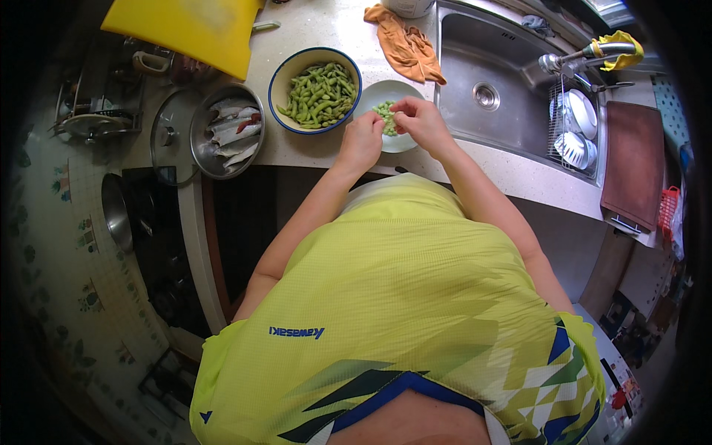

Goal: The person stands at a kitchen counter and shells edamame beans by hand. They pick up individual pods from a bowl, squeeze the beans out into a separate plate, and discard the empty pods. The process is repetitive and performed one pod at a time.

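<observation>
Over a pale shallow plate (401, 146), my left hand (360, 143) and my right hand (425, 127) meet with their fingertips pinched close together. Green shows between the fingertips, but I cannot tell a held pod from the beans behind it. Shelled green beans (386, 111) lie on the plate, partly hidden by my fingers. Just left of the plate stands an enamel bowl (273, 104) with a dark blue rim, cream inside. It holds a heap of green soybean pods (320, 94).
A metal bowl (198, 139) of fish (236, 130) and a glass lid (161, 147) sit left. Behind are a yellow board (183, 28) and an orange cloth (406, 47). Right lie the steel sink (473, 61), faucet (578, 55), dish rack (559, 122) and brown board (633, 167).
</observation>
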A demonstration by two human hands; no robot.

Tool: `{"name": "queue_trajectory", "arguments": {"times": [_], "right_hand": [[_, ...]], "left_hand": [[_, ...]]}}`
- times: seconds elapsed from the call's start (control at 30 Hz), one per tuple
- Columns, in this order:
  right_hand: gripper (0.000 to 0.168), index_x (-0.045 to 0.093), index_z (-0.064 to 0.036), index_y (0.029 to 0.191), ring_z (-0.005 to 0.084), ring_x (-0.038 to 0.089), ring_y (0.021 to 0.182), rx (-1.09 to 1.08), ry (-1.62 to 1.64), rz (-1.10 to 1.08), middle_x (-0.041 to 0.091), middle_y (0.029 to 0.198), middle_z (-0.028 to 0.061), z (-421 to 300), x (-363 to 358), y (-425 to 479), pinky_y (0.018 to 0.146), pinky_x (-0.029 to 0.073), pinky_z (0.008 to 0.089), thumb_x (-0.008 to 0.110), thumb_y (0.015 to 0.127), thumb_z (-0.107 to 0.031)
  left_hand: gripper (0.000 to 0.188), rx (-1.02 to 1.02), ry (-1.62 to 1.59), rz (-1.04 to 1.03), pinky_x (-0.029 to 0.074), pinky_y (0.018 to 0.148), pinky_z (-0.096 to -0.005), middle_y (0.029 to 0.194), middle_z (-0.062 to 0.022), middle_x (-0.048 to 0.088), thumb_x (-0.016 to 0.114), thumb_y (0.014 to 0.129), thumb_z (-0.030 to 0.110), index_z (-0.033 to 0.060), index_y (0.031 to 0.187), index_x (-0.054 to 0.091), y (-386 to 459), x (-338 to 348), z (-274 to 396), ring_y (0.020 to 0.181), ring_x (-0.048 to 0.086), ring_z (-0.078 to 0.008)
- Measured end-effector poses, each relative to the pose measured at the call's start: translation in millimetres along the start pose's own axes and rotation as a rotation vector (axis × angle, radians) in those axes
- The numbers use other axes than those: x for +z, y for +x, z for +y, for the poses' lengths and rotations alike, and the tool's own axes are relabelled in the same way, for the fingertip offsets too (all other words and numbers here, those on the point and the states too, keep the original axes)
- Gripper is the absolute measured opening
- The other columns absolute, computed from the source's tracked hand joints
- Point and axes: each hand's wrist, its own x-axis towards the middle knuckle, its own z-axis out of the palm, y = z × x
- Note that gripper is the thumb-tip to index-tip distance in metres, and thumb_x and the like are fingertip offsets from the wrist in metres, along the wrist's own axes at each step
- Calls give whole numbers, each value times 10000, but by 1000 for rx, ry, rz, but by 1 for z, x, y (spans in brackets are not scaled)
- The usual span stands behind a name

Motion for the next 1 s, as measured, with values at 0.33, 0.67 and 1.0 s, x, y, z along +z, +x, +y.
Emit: {"name": "queue_trajectory", "arguments": {"times": [0.33,0.67,1.0], "right_hand": [[157,696,6,897,106,635,752,-30,7,-247,699,834,73,-23,-13,-6,697,504,246,758,795,-96],[139,686,2,853,106,612,710,54,133,-133,665,780,63,-1,-16,13,674,491,252,699,838,-135],[84,605,-52,838,336,599,879,-520,-676,-202,618,831,116,-56,55,55,775,480,414,624,815,-130]], "left_hand": [[207,40,-130,-93,451,634,-352,745,-162,613,551,919,181,-10,912,631,-7,-12,9,671,577,-236],[259,-120,-420,-32,357,543,-253,664,21,512,538,953,238,37,797,588,-5,-2,-13,606,434,-79],[222,-482,-1198,-91,229,395,-172,680,5,537,608,917,115,124,727,492,-28,-54,-21,483,353,-33]]}}
